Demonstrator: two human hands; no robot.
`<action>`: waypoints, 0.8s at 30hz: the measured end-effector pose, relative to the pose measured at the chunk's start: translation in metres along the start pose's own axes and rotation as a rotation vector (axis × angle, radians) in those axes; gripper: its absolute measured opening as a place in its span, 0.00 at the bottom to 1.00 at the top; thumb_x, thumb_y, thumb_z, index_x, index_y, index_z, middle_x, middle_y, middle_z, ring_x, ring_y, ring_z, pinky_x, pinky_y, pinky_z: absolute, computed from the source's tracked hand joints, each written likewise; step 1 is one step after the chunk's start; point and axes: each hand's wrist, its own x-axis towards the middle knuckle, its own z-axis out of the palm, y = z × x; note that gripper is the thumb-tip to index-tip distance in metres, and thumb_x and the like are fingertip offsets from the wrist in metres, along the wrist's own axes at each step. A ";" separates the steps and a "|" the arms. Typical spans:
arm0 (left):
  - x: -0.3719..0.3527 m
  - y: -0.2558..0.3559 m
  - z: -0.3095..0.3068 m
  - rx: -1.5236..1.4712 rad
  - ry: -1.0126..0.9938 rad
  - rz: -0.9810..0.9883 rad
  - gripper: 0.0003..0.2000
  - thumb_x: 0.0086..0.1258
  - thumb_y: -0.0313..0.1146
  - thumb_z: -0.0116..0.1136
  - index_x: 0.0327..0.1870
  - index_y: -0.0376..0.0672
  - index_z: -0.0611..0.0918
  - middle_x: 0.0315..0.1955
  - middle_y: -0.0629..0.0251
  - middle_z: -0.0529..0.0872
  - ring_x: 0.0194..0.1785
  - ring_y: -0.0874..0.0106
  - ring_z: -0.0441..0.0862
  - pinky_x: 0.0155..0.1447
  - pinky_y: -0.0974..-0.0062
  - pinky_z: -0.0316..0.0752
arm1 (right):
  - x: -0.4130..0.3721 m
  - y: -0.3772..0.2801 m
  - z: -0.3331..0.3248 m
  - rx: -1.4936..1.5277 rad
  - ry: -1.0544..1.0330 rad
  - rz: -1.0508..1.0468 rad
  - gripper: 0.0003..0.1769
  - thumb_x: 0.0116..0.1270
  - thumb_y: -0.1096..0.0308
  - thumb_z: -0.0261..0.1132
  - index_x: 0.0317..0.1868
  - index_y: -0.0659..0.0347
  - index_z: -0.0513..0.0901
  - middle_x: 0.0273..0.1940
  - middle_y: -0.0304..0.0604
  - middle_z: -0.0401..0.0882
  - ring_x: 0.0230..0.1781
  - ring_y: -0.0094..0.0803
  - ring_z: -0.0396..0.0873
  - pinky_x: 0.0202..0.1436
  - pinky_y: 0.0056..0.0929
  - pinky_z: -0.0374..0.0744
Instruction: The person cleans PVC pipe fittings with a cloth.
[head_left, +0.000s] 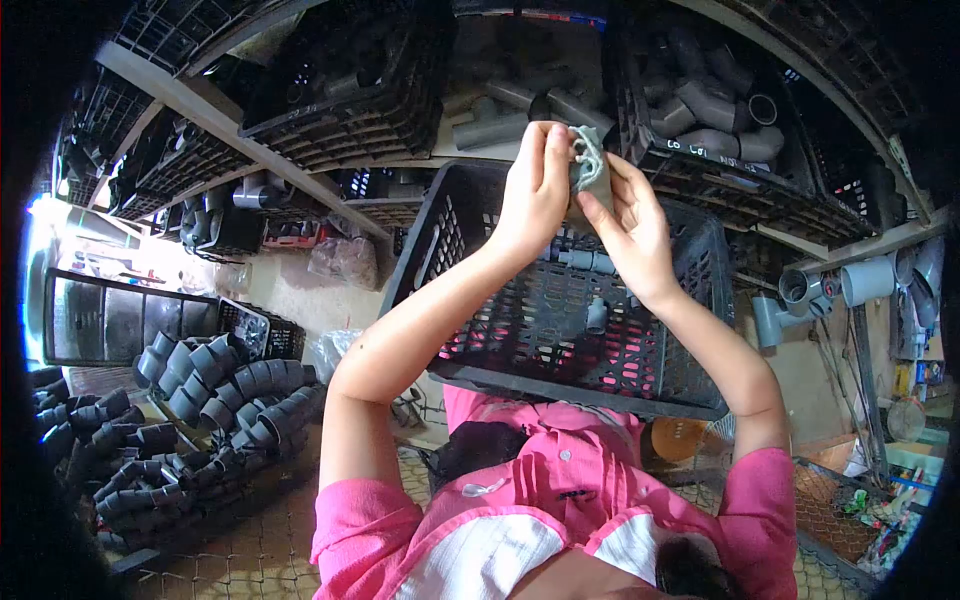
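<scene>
My left hand (533,195) and my right hand (637,230) are raised above the far side of a black plastic crate (540,385). Between them they grip a grey-green piece (592,165) with a ragged, knobbly light edge; I cannot make out its exact kind. The left fingers press its left side, and the right thumb and fingers close on its lower right. Below, inside the crate on my lap, lie a small grey pipe fitting (597,316) and several more grey fittings (585,261) near the far wall.
Shelves ahead carry black crates (690,160) of grey pipe elbows and tees. Several stacked grey fittings (220,390) cover the floor at left. Large grey pipe fittings (868,282) hang at right, near thin rods (865,370). An orange round object (675,437) sits beyond the crate's near right corner.
</scene>
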 end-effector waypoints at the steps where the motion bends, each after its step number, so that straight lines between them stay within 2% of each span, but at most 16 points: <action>1: 0.001 -0.001 0.000 -0.022 0.021 0.018 0.15 0.83 0.41 0.42 0.48 0.37 0.75 0.36 0.60 0.82 0.41 0.71 0.80 0.48 0.73 0.74 | 0.000 0.000 -0.001 -0.015 -0.006 0.001 0.27 0.69 0.76 0.67 0.64 0.66 0.65 0.63 0.51 0.73 0.63 0.32 0.74 0.65 0.28 0.74; 2: 0.001 0.004 -0.001 -0.048 -0.016 -0.056 0.17 0.85 0.41 0.34 0.47 0.38 0.75 0.37 0.66 0.78 0.43 0.76 0.73 0.53 0.76 0.70 | 0.000 -0.003 -0.002 -0.011 0.034 0.015 0.25 0.65 0.77 0.70 0.60 0.66 0.69 0.59 0.50 0.77 0.59 0.30 0.78 0.61 0.28 0.76; 5: 0.001 0.010 -0.004 0.024 -0.049 0.084 0.16 0.84 0.41 0.35 0.50 0.38 0.73 0.37 0.61 0.80 0.43 0.72 0.77 0.52 0.71 0.72 | 0.001 -0.002 -0.010 -0.168 0.019 -0.014 0.20 0.65 0.77 0.70 0.54 0.66 0.72 0.51 0.46 0.83 0.53 0.27 0.81 0.57 0.27 0.78; 6: 0.000 0.015 -0.005 0.096 -0.072 0.117 0.14 0.84 0.40 0.37 0.51 0.38 0.72 0.38 0.58 0.80 0.44 0.68 0.79 0.52 0.69 0.73 | 0.001 -0.006 -0.007 -0.112 0.029 -0.020 0.15 0.67 0.74 0.70 0.50 0.66 0.76 0.44 0.41 0.85 0.47 0.23 0.82 0.53 0.24 0.78; 9: -0.006 0.027 -0.011 0.285 -0.161 0.202 0.12 0.81 0.36 0.42 0.55 0.38 0.69 0.38 0.50 0.81 0.43 0.58 0.82 0.51 0.64 0.75 | 0.002 -0.011 -0.011 0.037 0.052 0.109 0.11 0.71 0.69 0.67 0.48 0.65 0.80 0.44 0.37 0.84 0.43 0.18 0.80 0.49 0.20 0.77; 10: -0.007 0.029 -0.012 0.326 -0.202 0.225 0.12 0.80 0.35 0.44 0.56 0.38 0.68 0.38 0.48 0.81 0.43 0.54 0.82 0.50 0.62 0.75 | 0.003 -0.009 -0.016 0.005 0.047 0.115 0.12 0.74 0.63 0.64 0.48 0.64 0.82 0.44 0.33 0.84 0.42 0.15 0.78 0.48 0.19 0.75; 11: -0.008 0.029 -0.013 0.366 -0.242 0.247 0.12 0.79 0.33 0.46 0.57 0.38 0.68 0.38 0.46 0.81 0.42 0.51 0.83 0.49 0.60 0.75 | 0.005 -0.011 -0.017 0.057 0.044 0.168 0.13 0.74 0.63 0.64 0.49 0.64 0.82 0.44 0.33 0.84 0.43 0.15 0.77 0.49 0.19 0.74; 12: -0.007 0.027 -0.014 0.366 -0.229 0.302 0.13 0.77 0.29 0.50 0.57 0.37 0.67 0.37 0.49 0.82 0.37 0.48 0.83 0.46 0.59 0.77 | 0.007 -0.014 -0.018 0.108 0.039 0.222 0.13 0.75 0.62 0.64 0.50 0.63 0.83 0.45 0.32 0.84 0.44 0.15 0.77 0.50 0.19 0.74; 13: -0.003 0.025 -0.013 0.368 -0.203 0.387 0.12 0.77 0.31 0.49 0.56 0.38 0.67 0.37 0.49 0.82 0.36 0.47 0.83 0.44 0.58 0.77 | 0.008 -0.016 -0.019 0.160 0.033 0.277 0.14 0.75 0.61 0.63 0.51 0.63 0.83 0.45 0.32 0.83 0.45 0.14 0.76 0.51 0.19 0.73; 15: 0.004 0.022 -0.012 0.372 -0.156 0.560 0.12 0.78 0.33 0.48 0.56 0.38 0.68 0.36 0.49 0.83 0.34 0.46 0.83 0.41 0.55 0.77 | 0.009 -0.020 -0.021 0.188 0.019 0.230 0.15 0.75 0.61 0.63 0.53 0.62 0.83 0.48 0.33 0.83 0.48 0.15 0.77 0.56 0.19 0.72; 18: 0.008 0.029 -0.018 0.427 -0.201 0.297 0.11 0.79 0.37 0.45 0.51 0.39 0.73 0.33 0.44 0.83 0.34 0.43 0.82 0.39 0.52 0.75 | 0.010 -0.024 -0.025 0.242 0.033 0.207 0.14 0.73 0.64 0.66 0.54 0.62 0.82 0.50 0.35 0.83 0.49 0.18 0.78 0.58 0.21 0.74; 21: 0.010 0.021 -0.025 0.644 -0.258 0.187 0.14 0.79 0.44 0.45 0.46 0.42 0.76 0.28 0.46 0.85 0.35 0.47 0.84 0.36 0.54 0.77 | 0.008 -0.030 -0.018 0.130 0.005 0.172 0.16 0.68 0.68 0.70 0.54 0.63 0.81 0.49 0.36 0.83 0.49 0.20 0.79 0.56 0.23 0.76; 22: 0.008 0.018 -0.023 0.612 -0.207 0.220 0.14 0.79 0.43 0.46 0.42 0.42 0.79 0.23 0.49 0.83 0.30 0.47 0.82 0.34 0.53 0.77 | 0.007 -0.028 -0.018 0.075 -0.008 0.175 0.17 0.65 0.70 0.73 0.51 0.64 0.82 0.48 0.36 0.83 0.48 0.21 0.79 0.55 0.24 0.77; 24: 0.006 0.020 -0.022 0.612 -0.198 0.309 0.13 0.78 0.43 0.48 0.40 0.43 0.78 0.23 0.51 0.83 0.29 0.49 0.83 0.33 0.55 0.77 | 0.008 -0.021 -0.020 -0.022 -0.025 0.116 0.17 0.64 0.69 0.74 0.50 0.64 0.82 0.48 0.36 0.82 0.48 0.21 0.79 0.55 0.24 0.77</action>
